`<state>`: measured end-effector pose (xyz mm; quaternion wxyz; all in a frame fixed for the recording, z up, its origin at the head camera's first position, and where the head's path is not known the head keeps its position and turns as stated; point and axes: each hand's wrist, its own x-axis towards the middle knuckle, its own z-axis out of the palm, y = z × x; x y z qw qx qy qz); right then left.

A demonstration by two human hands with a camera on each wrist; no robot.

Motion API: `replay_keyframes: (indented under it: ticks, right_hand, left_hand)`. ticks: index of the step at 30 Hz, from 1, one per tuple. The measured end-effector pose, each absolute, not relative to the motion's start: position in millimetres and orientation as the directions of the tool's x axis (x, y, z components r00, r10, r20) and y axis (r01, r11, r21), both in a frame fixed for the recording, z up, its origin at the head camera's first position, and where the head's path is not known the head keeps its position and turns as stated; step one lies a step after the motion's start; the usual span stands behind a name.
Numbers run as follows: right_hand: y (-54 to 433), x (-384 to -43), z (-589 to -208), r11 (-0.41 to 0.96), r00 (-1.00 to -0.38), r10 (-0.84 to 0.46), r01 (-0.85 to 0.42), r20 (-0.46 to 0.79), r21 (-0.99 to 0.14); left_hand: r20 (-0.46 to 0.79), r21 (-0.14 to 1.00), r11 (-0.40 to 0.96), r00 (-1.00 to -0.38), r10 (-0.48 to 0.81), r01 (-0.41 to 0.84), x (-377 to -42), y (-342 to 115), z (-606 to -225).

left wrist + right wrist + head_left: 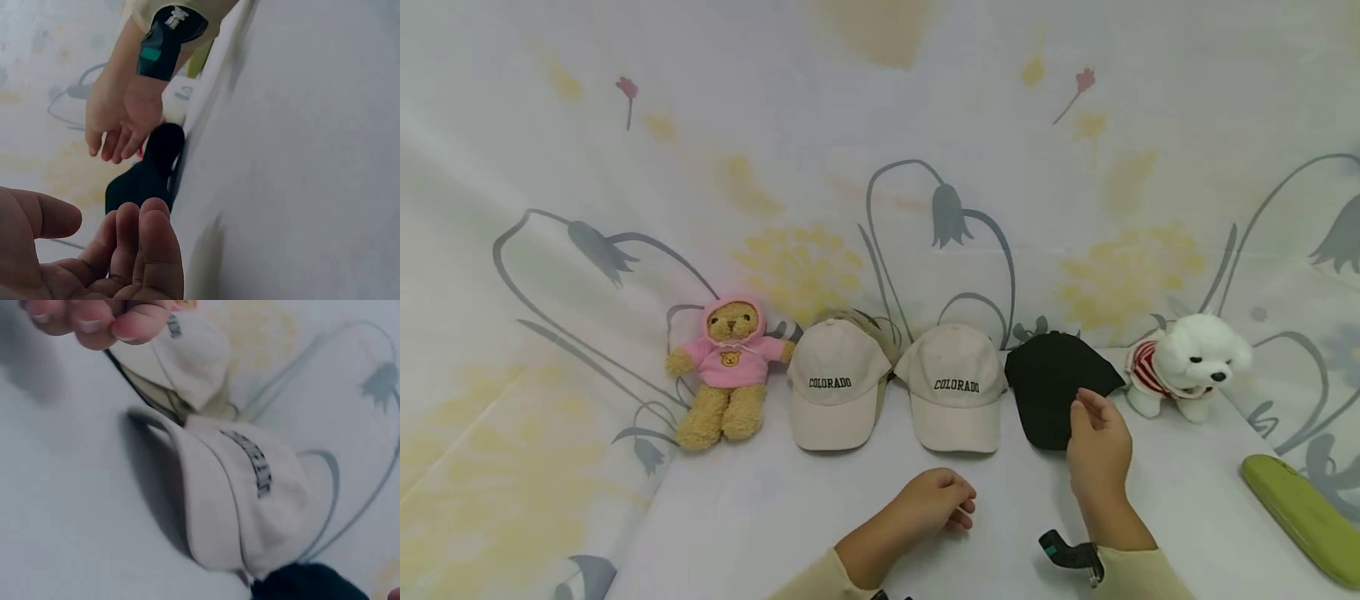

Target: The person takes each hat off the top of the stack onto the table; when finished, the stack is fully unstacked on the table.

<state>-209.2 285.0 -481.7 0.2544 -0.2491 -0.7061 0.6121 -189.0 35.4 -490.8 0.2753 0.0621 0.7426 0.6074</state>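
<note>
A black cap [1051, 383] stands at the right end of a row of caps. My right hand [1101, 446] is in front of its right side, fingers loosely bent and holding nothing; the left wrist view shows that hand [122, 115] hanging above the cap [140, 181]. Lower and further left, my left hand [934, 502] hovers over the white table [775, 533], its relaxed fingers [161, 244] bare. Two beige caps lettered COLORADO, a middle one [957, 367] and a left one [835, 367], face forward. Behind the left one shows an olive-tan cap [882, 333].
A teddy bear [730, 367] in a pink hoodie sits left of the caps. On the right stands a white plush dog [1198, 358] in a red-striped shirt. A green case [1300, 517] lies near the right edge. Behind hangs a flower-printed cloth [880, 108].
</note>
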Motion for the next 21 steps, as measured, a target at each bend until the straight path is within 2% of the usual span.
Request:
replay_keyframes:
  ticks: [3, 7, 14, 21]
  right_hand:
    - [265.0, -211.6, -479.6, 0.248, -0.785, 0.601, 0.005, 0.150, -0.969]
    - [238.9, -223.2, -477.5, 0.309, -0.834, 0.513, -0.043, 0.205, -0.950]
    - [194.7, -254.2, -478.8, 0.290, -0.941, 0.298, -0.072, 0.161, -0.954]
    - [156.7, -282.8, -478.2, 0.266, -0.975, 0.189, -0.067, 0.120, -0.962]
  left_hand:
    - [-0.323, 0.940, 0.235, -0.863, 0.388, -0.246, -190.2, 10.4, -493.9]
    - [-0.319, 0.942, 0.215, -0.891, 0.323, -0.259, -197.0, -20.3, -493.9]
    - [-0.276, 0.949, 0.212, -0.938, 0.208, -0.233, -206.3, -63.1, -492.7]
    - [-0.258, 0.950, 0.196, -0.965, 0.051, -0.243, -217.7, -102.5, -495.0]
